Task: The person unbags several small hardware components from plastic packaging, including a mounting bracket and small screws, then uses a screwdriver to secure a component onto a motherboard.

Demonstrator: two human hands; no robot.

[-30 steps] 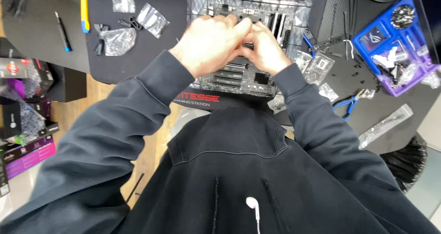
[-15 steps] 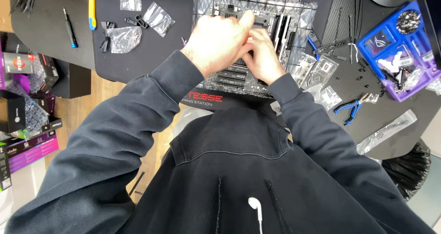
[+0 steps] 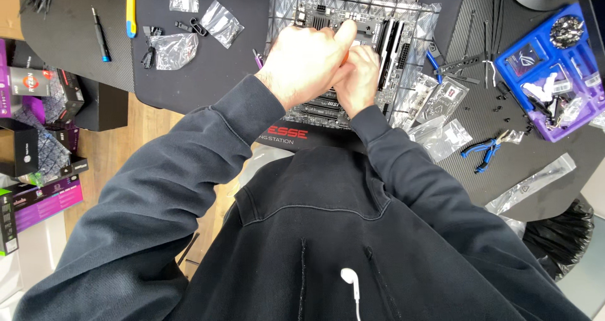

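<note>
A black motherboard (image 3: 384,40) lies on a silver antistatic bag (image 3: 287,5) on the black mat (image 3: 208,75). Both my hands are pressed together over the middle of the board. My left hand (image 3: 305,62) is curled, its thumb stretched toward the board's far side, and it covers part of my right hand (image 3: 360,75). The right hand is closed like a fist against the board. A sliver of an orange thing (image 3: 344,57) shows between the hands; what it is stays hidden.
Right of the board lie small plastic bags (image 3: 441,100), blue pliers (image 3: 482,151) and a blue parts tray (image 3: 548,75). On the left are a yellow cutter (image 3: 130,9), a dark screwdriver (image 3: 99,34), more bags (image 3: 173,50) and boxes (image 3: 38,87).
My hands stay together on the board, barely shifting. The view has slid a little, so the board and hands sit slightly further right.
</note>
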